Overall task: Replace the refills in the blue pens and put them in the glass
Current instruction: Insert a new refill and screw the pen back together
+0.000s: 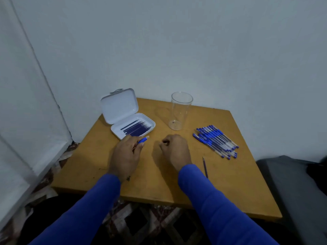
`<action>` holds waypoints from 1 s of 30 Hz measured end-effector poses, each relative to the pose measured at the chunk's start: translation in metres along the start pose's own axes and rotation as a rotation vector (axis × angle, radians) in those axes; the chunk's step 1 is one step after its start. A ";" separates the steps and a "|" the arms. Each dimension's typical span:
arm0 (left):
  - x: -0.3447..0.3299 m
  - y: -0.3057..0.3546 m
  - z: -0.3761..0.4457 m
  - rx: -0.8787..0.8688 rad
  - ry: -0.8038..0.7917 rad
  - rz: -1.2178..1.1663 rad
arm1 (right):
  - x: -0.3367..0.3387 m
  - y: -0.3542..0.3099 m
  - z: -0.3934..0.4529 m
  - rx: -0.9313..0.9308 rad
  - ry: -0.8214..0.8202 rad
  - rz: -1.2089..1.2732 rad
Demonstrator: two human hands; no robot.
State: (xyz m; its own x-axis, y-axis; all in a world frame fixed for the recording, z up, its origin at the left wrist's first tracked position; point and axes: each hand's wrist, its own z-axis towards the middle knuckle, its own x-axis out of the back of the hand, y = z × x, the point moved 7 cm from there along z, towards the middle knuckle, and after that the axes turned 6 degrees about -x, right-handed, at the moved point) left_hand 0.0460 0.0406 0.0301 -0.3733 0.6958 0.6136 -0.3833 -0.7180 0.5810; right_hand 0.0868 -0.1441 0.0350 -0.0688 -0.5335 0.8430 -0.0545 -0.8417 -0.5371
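Your left hand (126, 154) grips a blue pen (143, 140), its blue end poking out past the fingers toward the case (131, 127). Your right hand (174, 149) hovers over the counter (155, 183) with its fingers curled; whether it pinches a small part, such as a tip or cap, you cannot tell from this view.

Task items: the glass (179, 111) stands upright and empty at the back of the counter, between the case and the pen pile (215, 141). Fresh refills (136, 128) lie in the open case, just beyond your left hand. One loose refill (205, 167) lies on the counter by your right sleeve, apart from the pile; probably a spent one.

Risks, as judgement:
- The loose refill sits near your right forearm. A sweep of the sleeve could roll it off the edge, or toward the pile, where old and new get mixed.
- The pile is loose and near the right edge of the counter. A careless reach could scatter pens.
- The glass is tall and narrow. A knock from a hand crossing to the case or pile may tip it.
- If the right hand does hold a small part, it could drop and be lost on the patterned floor.

Around: pale walls on two sides, a grey cushion (292, 183) to the right. Nothing blocks the left hand's path to the refills. The raised lid (119, 105) stands behind, out of the way.
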 end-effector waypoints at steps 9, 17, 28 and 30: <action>0.052 -0.064 0.006 0.026 0.160 0.062 | -0.051 -0.093 0.049 0.247 -0.109 -0.116; 0.060 -0.097 0.008 0.163 0.095 0.143 | -0.078 -0.134 0.077 0.429 -0.155 -0.400; 0.059 -0.105 0.005 0.224 0.087 0.121 | -0.091 -0.141 0.086 0.530 -0.247 -0.462; 0.059 -0.104 0.005 0.219 0.084 0.125 | -0.091 -0.141 0.086 0.543 -0.256 -0.455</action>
State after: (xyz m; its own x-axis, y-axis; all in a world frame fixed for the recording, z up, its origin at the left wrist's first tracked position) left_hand 0.0680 0.1560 0.0080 -0.4783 0.5943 0.6466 -0.1410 -0.7787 0.6114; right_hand 0.1863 0.0162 0.0370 0.0804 -0.0705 0.9943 0.4808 -0.8710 -0.1006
